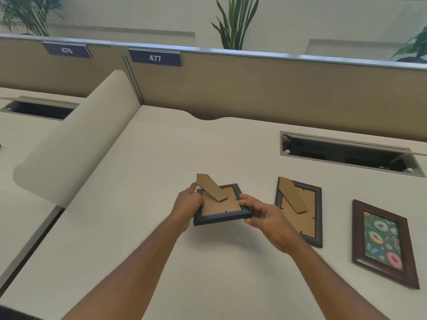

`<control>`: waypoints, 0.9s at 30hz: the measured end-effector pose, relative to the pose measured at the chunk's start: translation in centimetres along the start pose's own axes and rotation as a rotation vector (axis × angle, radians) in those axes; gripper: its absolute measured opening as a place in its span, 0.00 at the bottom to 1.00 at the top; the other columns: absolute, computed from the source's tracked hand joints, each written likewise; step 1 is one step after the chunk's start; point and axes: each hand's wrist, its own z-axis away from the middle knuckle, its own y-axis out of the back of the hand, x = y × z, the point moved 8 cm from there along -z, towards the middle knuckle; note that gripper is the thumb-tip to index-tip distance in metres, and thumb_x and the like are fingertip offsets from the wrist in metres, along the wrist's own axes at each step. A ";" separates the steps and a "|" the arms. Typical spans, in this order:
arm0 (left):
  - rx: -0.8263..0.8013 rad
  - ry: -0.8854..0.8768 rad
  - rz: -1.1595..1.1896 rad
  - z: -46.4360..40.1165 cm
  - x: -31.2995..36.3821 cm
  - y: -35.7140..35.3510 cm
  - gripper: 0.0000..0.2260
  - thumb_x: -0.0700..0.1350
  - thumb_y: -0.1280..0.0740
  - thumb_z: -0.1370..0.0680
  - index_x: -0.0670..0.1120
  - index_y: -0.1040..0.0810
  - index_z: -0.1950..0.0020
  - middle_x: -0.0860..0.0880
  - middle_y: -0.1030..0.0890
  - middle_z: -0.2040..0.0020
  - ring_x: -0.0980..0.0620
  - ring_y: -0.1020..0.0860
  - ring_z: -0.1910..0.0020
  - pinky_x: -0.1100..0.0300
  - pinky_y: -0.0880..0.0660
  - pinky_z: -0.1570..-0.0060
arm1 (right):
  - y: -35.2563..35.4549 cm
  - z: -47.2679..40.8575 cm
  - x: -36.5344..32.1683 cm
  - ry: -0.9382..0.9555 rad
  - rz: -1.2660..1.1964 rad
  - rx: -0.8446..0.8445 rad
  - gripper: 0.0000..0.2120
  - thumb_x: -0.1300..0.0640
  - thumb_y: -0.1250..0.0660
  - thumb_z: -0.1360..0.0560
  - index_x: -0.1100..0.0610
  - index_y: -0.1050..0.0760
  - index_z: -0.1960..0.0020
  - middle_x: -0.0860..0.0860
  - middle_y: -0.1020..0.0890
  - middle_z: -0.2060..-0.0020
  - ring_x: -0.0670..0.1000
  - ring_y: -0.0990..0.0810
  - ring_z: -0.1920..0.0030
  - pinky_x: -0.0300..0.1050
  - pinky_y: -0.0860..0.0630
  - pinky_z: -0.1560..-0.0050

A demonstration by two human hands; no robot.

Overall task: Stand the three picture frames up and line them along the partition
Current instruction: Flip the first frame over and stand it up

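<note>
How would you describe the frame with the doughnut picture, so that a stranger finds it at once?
Start at the open cable hatch in the desk. Nearer the person, three frames lie in a row; take the rightmost one, the brown frame. Only it lies picture up, showing doughnuts on green; the others show cardboard backs.

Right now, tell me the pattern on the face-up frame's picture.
Head view: the face-up frame shows doughnuts on a green background.
</note>
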 end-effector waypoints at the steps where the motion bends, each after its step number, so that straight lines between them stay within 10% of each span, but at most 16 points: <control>1: 0.006 -0.020 -0.022 -0.1 0.2 0.1 0.36 0.32 0.42 0.27 0.56 0.38 0.21 0.47 0.29 0.27 0.52 0.27 0.62 0.60 0.32 0.68 | -0.1 -0.1 -0.4 0.046 0.083 0.013 0.22 0.72 0.32 0.26 0.53 0.19 0.37 0.41 0.23 0.34 0.40 0.26 0.33 0.34 0.28 0.35; 8: -0.178 -0.084 0.148 -1.6 3.1 -0.2 0.31 0.31 0.41 0.32 0.50 0.23 0.31 0.53 0.20 0.35 0.49 0.27 0.32 0.54 0.30 0.35 | 0.7 -2.1 -3.2 0.133 0.166 0.110 0.14 0.63 0.31 0.23 0.49 0.17 0.44 0.46 0.14 0.48 0.46 0.17 0.44 0.41 0.24 0.37; 14: -0.210 -0.175 0.271 -2.2 5.2 -0.5 0.10 0.43 0.40 0.28 0.46 0.23 0.67 0.45 0.22 0.61 0.44 0.24 0.58 0.53 0.30 0.59 | 2.0 -4.9 -6.6 0.117 0.201 0.143 0.09 0.62 0.37 0.20 0.56 0.19 0.45 0.52 0.14 0.50 0.49 0.14 0.54 0.43 0.18 0.50; 21: -0.116 -0.195 0.260 -3.9 6.3 -0.7 0.21 0.50 0.46 0.20 0.43 0.18 0.42 0.41 0.14 0.47 0.39 0.16 0.46 0.40 0.23 0.42 | 3.0 -8.5 -7.9 0.053 0.365 0.182 0.11 0.53 0.37 0.19 0.59 0.22 0.44 0.54 0.14 0.54 0.47 0.14 0.62 0.55 0.17 0.48; 27: -0.084 -0.123 0.231 -4.7 6.3 -0.7 0.22 0.54 0.48 0.20 0.47 0.18 0.41 0.45 0.13 0.49 0.43 0.15 0.47 0.39 0.22 0.41 | 3.0 -9.7 -7.6 -0.001 0.385 0.182 0.11 0.51 0.37 0.19 0.56 0.23 0.42 0.56 0.13 0.55 0.49 0.14 0.63 0.52 0.17 0.49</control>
